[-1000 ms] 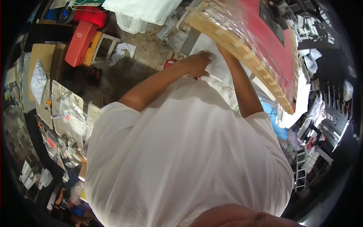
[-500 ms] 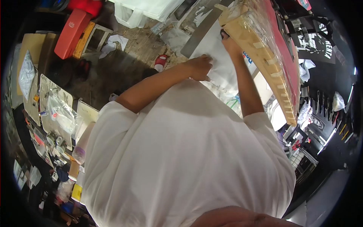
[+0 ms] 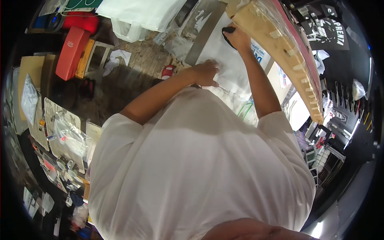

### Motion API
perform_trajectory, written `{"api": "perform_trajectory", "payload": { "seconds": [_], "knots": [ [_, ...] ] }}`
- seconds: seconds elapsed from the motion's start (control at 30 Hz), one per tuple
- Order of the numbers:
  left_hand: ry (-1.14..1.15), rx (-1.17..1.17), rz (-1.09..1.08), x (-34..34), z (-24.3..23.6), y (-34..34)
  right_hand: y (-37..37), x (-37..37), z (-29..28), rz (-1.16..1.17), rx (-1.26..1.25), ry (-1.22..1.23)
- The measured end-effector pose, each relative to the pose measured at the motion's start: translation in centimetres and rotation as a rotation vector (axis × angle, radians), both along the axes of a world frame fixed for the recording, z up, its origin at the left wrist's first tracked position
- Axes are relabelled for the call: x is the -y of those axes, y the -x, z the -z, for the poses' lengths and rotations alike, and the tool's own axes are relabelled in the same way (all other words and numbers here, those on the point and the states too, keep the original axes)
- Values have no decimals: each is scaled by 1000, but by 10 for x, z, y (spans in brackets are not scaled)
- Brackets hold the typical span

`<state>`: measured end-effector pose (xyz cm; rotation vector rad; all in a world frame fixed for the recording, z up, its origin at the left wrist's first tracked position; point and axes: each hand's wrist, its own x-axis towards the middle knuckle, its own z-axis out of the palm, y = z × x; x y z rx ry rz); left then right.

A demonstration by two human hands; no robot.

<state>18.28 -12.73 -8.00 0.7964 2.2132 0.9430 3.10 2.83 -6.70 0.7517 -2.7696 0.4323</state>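
Note:
A smooth white sheet (image 3: 227, 63) lies on the work surface in front of me; I cannot make out whether it is fabric or plastic. My right hand (image 3: 239, 39) is closed round a small black pad-like piece (image 3: 228, 30) over the sheet's far part. Nearer to me, my left hand (image 3: 205, 74) rests at the sheet's left side, fingers slightly bent and thumb apart, with nothing visible in it. A grey flat strip (image 3: 205, 33) runs along the sheet's far left edge.
A long taped cardboard piece (image 3: 276, 44) wrapped in clear film rises close to my right hand. White bags (image 3: 138, 16) hang over at the far left. Beyond my left arm are a red box (image 3: 73, 53) and a wooden stool (image 3: 97, 58).
My right hand has come slightly nearer and left, showing more of the black piece. My left hand stays at the sheet's side. The whole view has shifted a little.

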Motion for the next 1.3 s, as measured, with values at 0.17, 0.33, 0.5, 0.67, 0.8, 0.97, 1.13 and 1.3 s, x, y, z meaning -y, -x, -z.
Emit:
{"api": "perform_trajectory", "payload": {
  "seconds": [0.17, 0.33, 0.5, 0.67, 0.8, 0.97, 1.13, 1.3],
  "knots": [
    [10, 3, -21, 3, 2, -2, -41, 0, 12, 92, 172, 12],
    [4, 15, -6, 1, 3, -2, -2, -6, 6, 110, 121, 36],
    [-10, 12, 21, -2, 1, 6, 46, -11, 10, 77, -112, -92],
    [-9, 33, -5, 0, -1, 6, 0, 0, 5, 141, 31, -162],
    [-25, 25, -31, 3, 5, 2, -24, -48, 2, 280, 138, -59],
    [-4, 83, -3, 6, -11, 2, -74, -140, -8, 529, 177, 37],
    [3, 108, -33, -6, -13, 12, -66, -62, 19, 550, 174, 227],
    [162, -3, -105, -13, -21, 10, -72, -77, 33, 519, 78, 213]
  ]
}}
